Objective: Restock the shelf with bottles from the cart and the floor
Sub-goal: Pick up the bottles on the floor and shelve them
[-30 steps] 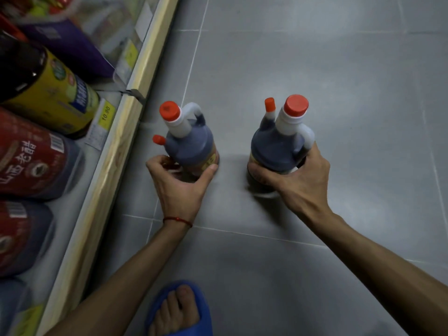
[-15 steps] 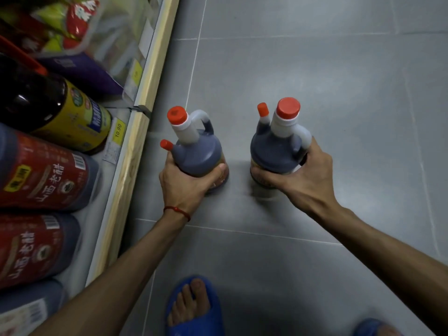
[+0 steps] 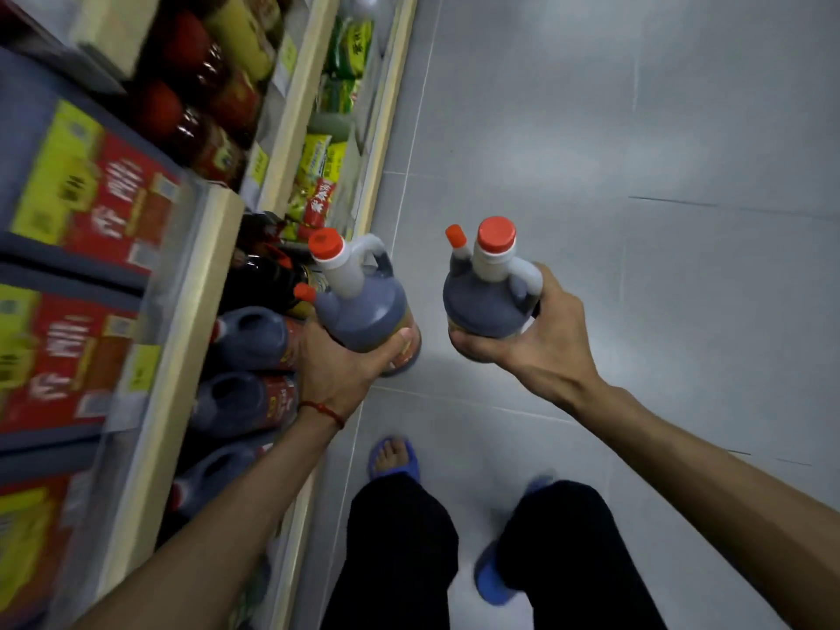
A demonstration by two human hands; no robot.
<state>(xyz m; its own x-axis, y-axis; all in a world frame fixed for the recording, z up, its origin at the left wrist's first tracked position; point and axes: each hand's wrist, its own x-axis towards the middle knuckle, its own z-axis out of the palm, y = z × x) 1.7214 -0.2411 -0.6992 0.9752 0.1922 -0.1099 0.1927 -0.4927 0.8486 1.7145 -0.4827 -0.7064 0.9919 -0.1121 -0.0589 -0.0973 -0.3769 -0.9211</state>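
Two dark jug bottles with white necks, handles and orange caps are lifted off the grey floor. My left hand point(image 3: 343, 366) grips the left bottle point(image 3: 363, 306) round its body, close to the shelf's front edge. My right hand point(image 3: 536, 338) grips the right bottle point(image 3: 488, 293) from below and the side, out over the aisle. Both bottles stand roughly upright. The shelf point(image 3: 182, 338) runs along the left, its bottom tier holding similar dark bottles point(image 3: 245, 402) with red labels.
Upper tiers carry red and yellow cartons point(image 3: 86, 193), red-capped bottles and green and yellow packets point(image 3: 327, 161). The grey tiled floor point(image 3: 636, 175) stretches to the right. My legs in dark trousers and blue slippers point(image 3: 395, 456) stand below the hands.
Both bottles have risen off the floor in my hands. The view has climbed and pulled back, so more shelf tiers and my legs show now.
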